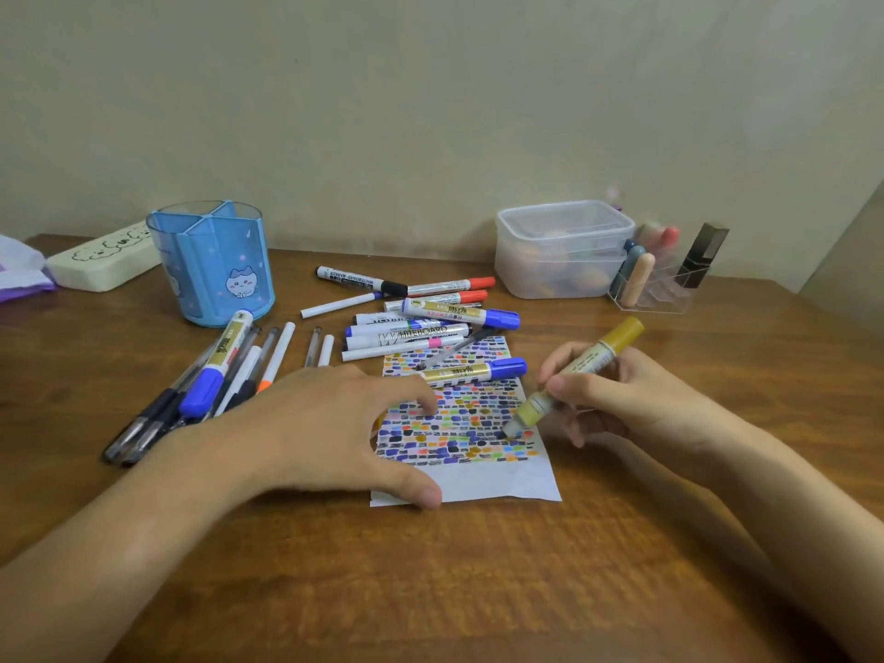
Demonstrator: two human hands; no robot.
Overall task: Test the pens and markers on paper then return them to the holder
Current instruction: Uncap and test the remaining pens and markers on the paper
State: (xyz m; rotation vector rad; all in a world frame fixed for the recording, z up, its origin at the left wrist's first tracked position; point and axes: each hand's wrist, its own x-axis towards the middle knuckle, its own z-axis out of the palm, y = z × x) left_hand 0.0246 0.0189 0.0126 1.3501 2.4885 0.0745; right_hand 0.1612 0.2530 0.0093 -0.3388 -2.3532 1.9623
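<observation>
A white sheet of paper (497, 480) covered with many small coloured marks lies on the wooden table. My right hand (617, 394) grips a gold marker (574, 375), its tip touching the paper near the right edge. My left hand (335, 423) presses flat on the paper's left side, fingers spread. A blue-capped marker (478, 371) lies across the paper. Several markers and pens (421, 323) are heaped just behind the paper. Another bunch of pens (210, 380) lies to the left. The blue translucent holder (215, 263) stands at the back left, with nothing showing inside it.
A clear lidded plastic box (562, 248) and a clear organiser with small tubes (655, 275) stand at the back right. A cream pencil case (103, 258) and a purple-white bag (19, 275) lie at the back left. Bare wood fills the near table.
</observation>
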